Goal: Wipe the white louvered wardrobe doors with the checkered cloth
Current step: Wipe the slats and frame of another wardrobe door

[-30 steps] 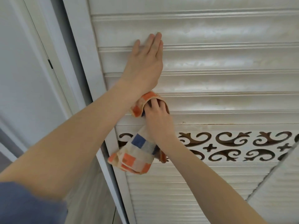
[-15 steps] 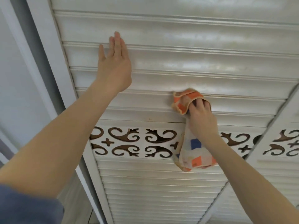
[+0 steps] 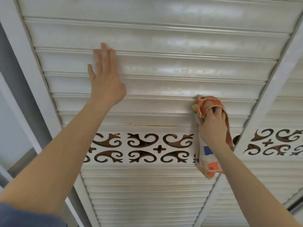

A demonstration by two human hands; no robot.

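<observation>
The white louvered wardrobe door (image 3: 164,66) fills the view, its wide slats above a carved scroll band (image 3: 144,148) and narrower slats below. My left hand (image 3: 105,81) lies flat on the upper slats at the left, fingers straight and pointing up. My right hand (image 3: 212,126) grips the checkered cloth (image 3: 208,161), orange, blue and cream, and presses its bunched top against a slat near the door's right edge. The cloth's loose end hangs down over the scroll band.
A white frame post (image 3: 268,89) runs diagonally at the right, with a second louvered door (image 3: 282,169) beyond it. The left door frame (image 3: 24,66) borders a grey gap and a pale wall. A brownish stain (image 3: 147,125) marks the rail above the scroll band.
My right hand has slid the cloth to the right along the same slat, from near the left hand to the door's right edge. My left hand stays flat on the slats.
</observation>
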